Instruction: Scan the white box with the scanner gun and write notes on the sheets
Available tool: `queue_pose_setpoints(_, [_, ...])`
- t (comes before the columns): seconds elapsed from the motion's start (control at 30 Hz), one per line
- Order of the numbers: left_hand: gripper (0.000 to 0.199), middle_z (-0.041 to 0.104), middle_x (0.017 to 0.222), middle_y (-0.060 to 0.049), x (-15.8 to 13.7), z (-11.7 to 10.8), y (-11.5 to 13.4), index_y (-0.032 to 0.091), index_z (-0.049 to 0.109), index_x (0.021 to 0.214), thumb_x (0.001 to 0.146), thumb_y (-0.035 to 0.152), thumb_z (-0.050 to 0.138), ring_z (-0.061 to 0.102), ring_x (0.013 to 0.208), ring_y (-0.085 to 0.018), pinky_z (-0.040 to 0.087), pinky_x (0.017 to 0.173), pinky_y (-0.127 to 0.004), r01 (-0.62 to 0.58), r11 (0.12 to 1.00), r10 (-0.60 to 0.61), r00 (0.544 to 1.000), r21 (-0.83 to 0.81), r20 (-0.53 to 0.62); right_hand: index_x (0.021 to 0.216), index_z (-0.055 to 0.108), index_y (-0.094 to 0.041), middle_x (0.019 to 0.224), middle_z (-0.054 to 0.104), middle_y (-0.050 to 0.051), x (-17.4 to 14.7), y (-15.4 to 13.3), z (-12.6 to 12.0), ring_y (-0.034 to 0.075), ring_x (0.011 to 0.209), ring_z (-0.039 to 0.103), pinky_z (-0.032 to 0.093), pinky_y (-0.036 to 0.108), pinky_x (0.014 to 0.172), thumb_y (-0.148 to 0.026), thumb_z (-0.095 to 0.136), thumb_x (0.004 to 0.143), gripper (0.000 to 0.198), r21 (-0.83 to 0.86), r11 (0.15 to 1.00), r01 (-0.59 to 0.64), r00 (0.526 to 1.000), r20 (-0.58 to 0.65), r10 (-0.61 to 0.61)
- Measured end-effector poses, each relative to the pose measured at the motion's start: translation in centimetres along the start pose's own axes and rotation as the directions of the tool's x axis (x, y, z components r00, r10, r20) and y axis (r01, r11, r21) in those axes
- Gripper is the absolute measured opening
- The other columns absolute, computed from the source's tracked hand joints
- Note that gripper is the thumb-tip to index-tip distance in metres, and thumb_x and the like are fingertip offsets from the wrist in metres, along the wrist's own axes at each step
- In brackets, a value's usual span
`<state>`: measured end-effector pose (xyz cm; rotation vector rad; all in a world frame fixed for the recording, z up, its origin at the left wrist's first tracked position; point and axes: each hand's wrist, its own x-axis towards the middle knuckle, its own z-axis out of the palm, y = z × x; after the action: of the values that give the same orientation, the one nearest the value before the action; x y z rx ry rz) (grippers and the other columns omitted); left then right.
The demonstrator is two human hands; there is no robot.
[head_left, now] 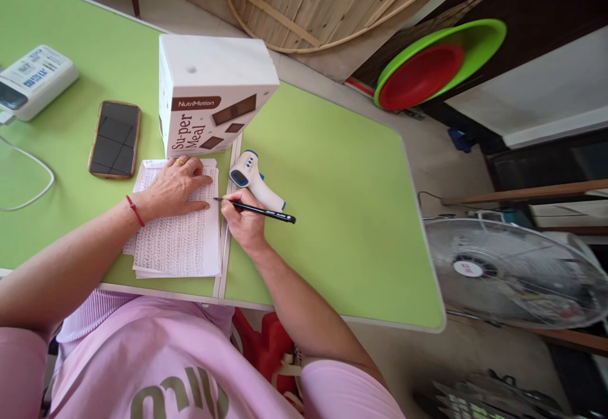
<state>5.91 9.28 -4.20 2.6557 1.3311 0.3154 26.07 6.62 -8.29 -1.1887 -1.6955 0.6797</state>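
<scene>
My left hand (178,186) lies flat, fingers spread, pinning the paper (178,242) so it can't slide; right hand (243,218) pinches the pen (256,209), tip at the page edge (box (211,93) just behind).

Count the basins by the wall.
2: a green basin leaning against the dark wall beyond the table, and a red basin nested inside it. Others may be hidden.
</scene>
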Motion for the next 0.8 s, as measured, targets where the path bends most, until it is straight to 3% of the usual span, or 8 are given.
queue_pose_setpoints(0.2, [0.045,0.061,0.116,-0.018,0.0,-0.2,0.2,0.016,0.073,0.123,0.089,0.045,0.073,0.055,0.108,-0.035,0.046,0.096,-0.049,0.019,1.000,-0.019,0.999,-0.005,0.026,0.073,0.056,-0.023,0.063,0.057,-0.005,0.0,0.0,-0.1,0.012,0.056,0.050,0.044,0.027,0.057,-0.024,0.057,0.083,0.010,-0.007,1.000,-0.011,1.000,0.013,0.012])
queue_pose_setpoints(0.57, [0.046,0.061,0.116,-0.018,0.1,0.0,0.0,0.016,0.074,0.122,0.088,0.047,0.074,0.056,0.105,-0.036,0.048,0.095,-0.049,0.008,1.000,-0.008,1.000,0.004,0.013,0.078,0.058,-0.023,0.063,0.058,-0.005,-0.2,-0.1,0.0,0.011,0.052,0.050,0.045,0.027,0.055,-0.028,0.056,0.088,0.011,-0.015,0.999,0.035,0.997,-0.074,-0.036])
queue_pose_setpoints(0.8, [0.045,0.061,0.115,-0.018,-0.1,0.4,-0.2,0.016,0.072,0.123,0.090,0.046,0.072,0.056,0.102,-0.033,0.048,0.090,-0.046,-0.063,0.998,0.063,0.997,-0.002,-0.042,0.102,0.064,-0.023,0.092,0.072,0.005,0.3,-0.3,-1.2,0.019,0.089,0.069,0.058,0.036,0.083,-0.031,0.052,0.098,0.015,-0.147,0.967,0.209,0.973,-0.070,-0.221])
